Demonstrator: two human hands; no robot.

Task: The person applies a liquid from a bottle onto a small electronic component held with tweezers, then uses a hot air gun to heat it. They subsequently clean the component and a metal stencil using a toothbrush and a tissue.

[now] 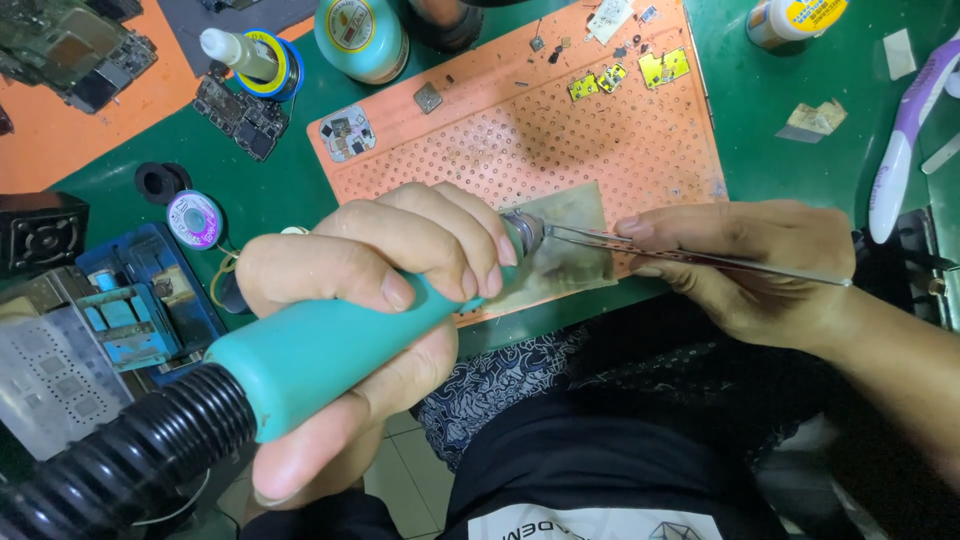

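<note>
The left hand (370, 290) is wrapped fully around the teal handle of a hot-air tool (330, 345), grip closed tight, thumb underneath and four fingers over the top. A ribbed black hose (120, 465) leaves the rear of the handle toward the lower left. The metal nozzle (524, 232) at the front of the tool points right, over a stained, greyish pad (570, 250) lying at the near edge of the orange perforated mat (560, 140).

The right hand (750, 265) pinches a pair of metal tweezers (690, 255), grip closed on them between thumb and fingers. The tweezers lie nearly level, their tips reaching left to just beside the nozzle, above the same pad. Whether the tips hold a part cannot be told.

The mat rests on a green table (790, 110). On its far side lie small yellow circuit pieces (630, 72) and a square chip (428, 97). A teal round container (362, 35) stands beyond the mat's far left corner. To the left sit a dark circuit board (240, 112), a spool of solder wire (193, 219) and a blue tray (150, 300). A purple and white brush (905, 140) lies at the far right.
</note>
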